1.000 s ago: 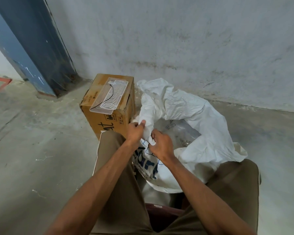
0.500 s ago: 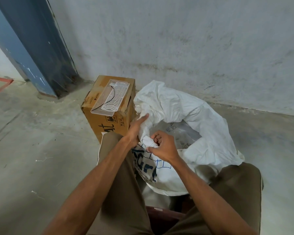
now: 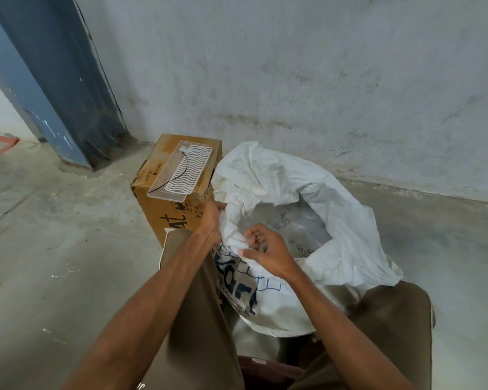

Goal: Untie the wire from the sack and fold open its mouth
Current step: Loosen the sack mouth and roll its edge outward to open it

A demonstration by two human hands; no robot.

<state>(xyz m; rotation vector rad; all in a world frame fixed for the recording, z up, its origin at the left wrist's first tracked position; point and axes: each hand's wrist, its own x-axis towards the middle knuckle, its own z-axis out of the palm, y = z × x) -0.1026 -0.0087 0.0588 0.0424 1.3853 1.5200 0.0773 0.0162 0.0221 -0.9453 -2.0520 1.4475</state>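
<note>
A white woven sack (image 3: pixel 316 192) with blue print stands on the floor between my knees, its mouth gaping. Clear plastic packets (image 3: pixel 296 226) show inside. My left hand (image 3: pixel 212 220) grips the near left rim of the mouth. My right hand (image 3: pixel 265 249) pinches a bunched fold of the near rim, fingers curled over the cloth. A thin black wire (image 3: pixel 178 173) lies on a clear plastic tray (image 3: pixel 181 170) on top of the cardboard box (image 3: pixel 169 209), apart from the sack.
The cardboard box stands tight against the sack's left side. A grey wall (image 3: pixel 293 66) runs behind, a blue pillar (image 3: pixel 57 88) at the back left. Bare concrete floor (image 3: pixel 54 249) spreads left and right. My knees in brown trousers (image 3: pixel 197 319) flank the sack.
The sack's mouth has spread wider. My left hand has shifted up along the left rim, and my right hand has turned the near edge outward.
</note>
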